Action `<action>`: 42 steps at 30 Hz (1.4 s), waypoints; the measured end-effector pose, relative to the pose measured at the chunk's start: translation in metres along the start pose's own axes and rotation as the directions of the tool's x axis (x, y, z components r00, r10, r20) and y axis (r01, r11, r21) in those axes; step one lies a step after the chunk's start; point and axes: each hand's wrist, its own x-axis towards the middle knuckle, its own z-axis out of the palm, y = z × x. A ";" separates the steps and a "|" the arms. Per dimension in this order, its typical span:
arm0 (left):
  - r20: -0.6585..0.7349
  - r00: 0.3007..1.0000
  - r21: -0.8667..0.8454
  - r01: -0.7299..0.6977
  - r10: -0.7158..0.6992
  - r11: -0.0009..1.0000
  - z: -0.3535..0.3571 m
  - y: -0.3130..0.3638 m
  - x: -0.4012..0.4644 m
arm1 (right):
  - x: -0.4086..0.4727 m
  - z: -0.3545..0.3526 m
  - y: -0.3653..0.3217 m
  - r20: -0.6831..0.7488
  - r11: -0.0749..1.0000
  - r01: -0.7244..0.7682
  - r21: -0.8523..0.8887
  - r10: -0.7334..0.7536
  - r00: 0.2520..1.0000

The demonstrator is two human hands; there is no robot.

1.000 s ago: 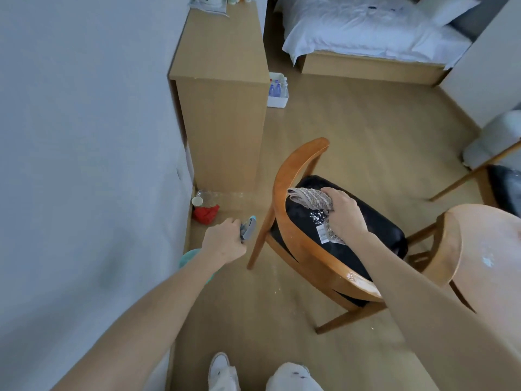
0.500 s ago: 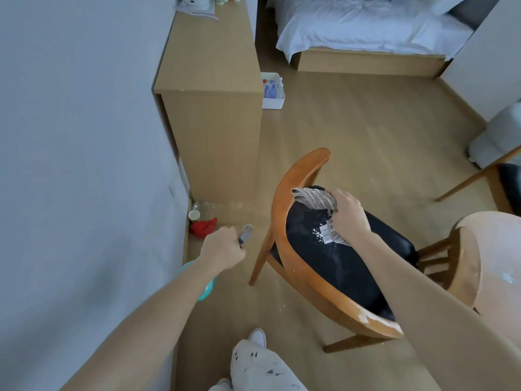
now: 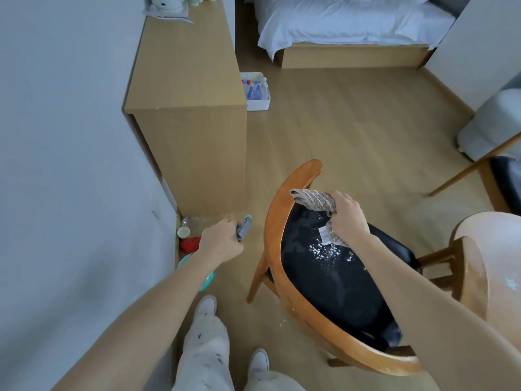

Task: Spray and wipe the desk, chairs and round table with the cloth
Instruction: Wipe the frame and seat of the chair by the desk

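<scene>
Both hands closed on something. Right hand [image 3: 348,218] fisted around a grey knitted cloth [image 3: 315,203], bunched, long axis running from the white barcode tag [image 3: 324,235] by the wrist up and left to a loose folded end overhanging the far edge of the seat. Pressed onto the black padded seat [image 3: 338,277] of a wooden chair [image 3: 277,221], just above a scatter of white droplets [image 3: 328,252] on the cushion. Curved backrest wrapping the seat's left and near sides.

Left hand [image 3: 221,244] curled tight around a spray bottle [image 3: 244,227], held off to the left of the chair, apart from it; grey and teal nozzle pointing up and right, teal body showing below the forearm, long axis sloping down toward the wall. Beyond the knuckles, small jars and a red item [image 3: 190,244] on the floor against the wall.

Further out: light wood desk [image 3: 186,88] against the wall, white bin of bottles [image 3: 256,91] beside it, round table [image 3: 496,272] at right, just beside the chair, second chair [image 3: 504,176] at far right.
</scene>
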 end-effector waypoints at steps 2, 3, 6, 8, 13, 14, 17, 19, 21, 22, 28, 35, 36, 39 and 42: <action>0.031 0.999 0.009 -0.027 0.026 1.000 -0.002 -0.002 0.020 | 0.011 0.002 0.002 -0.015 0.999 -0.033 -0.003 0.033 0.999; 0.044 0.998 0.013 -0.035 0.034 0.999 -0.003 -0.003 0.031 | 0.017 0.004 0.002 -0.019 0.999 -0.051 -0.004 0.051 0.999; 0.111 0.993 -0.035 -0.032 0.036 0.999 -0.006 -0.007 0.063 | 0.037 0.012 0.000 -0.021 0.994 -0.106 -0.009 0.105 0.994; 0.157 0.987 -0.077 -0.027 0.039 0.997 -0.010 -0.011 0.086 | 0.053 0.017 -0.005 -0.028 0.990 -0.138 -0.026 0.137 0.990; 0.249 0.961 -0.125 -0.090 0.120 0.988 -0.019 -0.032 0.140 | 0.099 0.027 -0.026 -0.045 0.978 -0.198 -0.061 0.195 0.980; 0.260 0.955 -0.142 -0.109 0.143 0.984 -0.022 -0.037 0.150 | 0.108 0.029 -0.030 -0.051 0.976 -0.208 -0.059 0.205 0.977; 0.300 0.929 -0.148 -0.181 0.218 0.972 -0.031 -0.047 0.178 | 0.132 0.037 -0.041 -0.057 0.970 -0.235 -0.064 0.231 0.971; 0.329 0.907 -0.149 -0.226 0.264 0.963 -0.035 -0.052 0.193 | 0.143 0.041 -0.046 -0.060 0.964 -0.257 -0.072 0.253 0.965; 0.342 0.893 -0.143 -0.257 0.292 0.956 -0.038 -0.055 0.207 | 0.152 0.046 -0.048 -0.068 0.956 -0.285 -0.064 0.281 0.957; 0.342 0.892 -0.150 -0.260 0.297 0.954 -0.038 -0.056 0.213 | 0.157 0.049 -0.048 -0.070 0.954 -0.296 -0.055 0.292 0.954; 0.370 0.875 -0.174 -0.266 0.313 0.948 -0.034 -0.047 0.242 | 0.170 0.049 -0.035 -0.118 0.931 -0.364 -0.018 0.359 0.926; 0.345 0.870 -0.195 -0.300 0.352 0.934 -0.032 -0.024 0.268 | 0.185 0.043 -0.001 -0.125 0.899 -0.438 -0.019 0.432 0.893; 0.342 0.869 -0.194 -0.308 0.358 0.932 -0.032 -0.022 0.272 | 0.187 0.043 0.003 -0.128 0.895 -0.445 -0.017 0.439 0.889; 0.336 0.867 -0.194 -0.318 0.367 0.928 -0.031 -0.016 0.285 | 0.195 0.042 0.009 -0.124 0.884 -0.467 -0.009 0.462 0.878; 0.352 0.850 -0.180 -0.349 0.391 0.920 -0.033 -0.006 0.306 | 0.202 0.043 0.012 -0.126 0.875 -0.484 0.000 0.480 0.868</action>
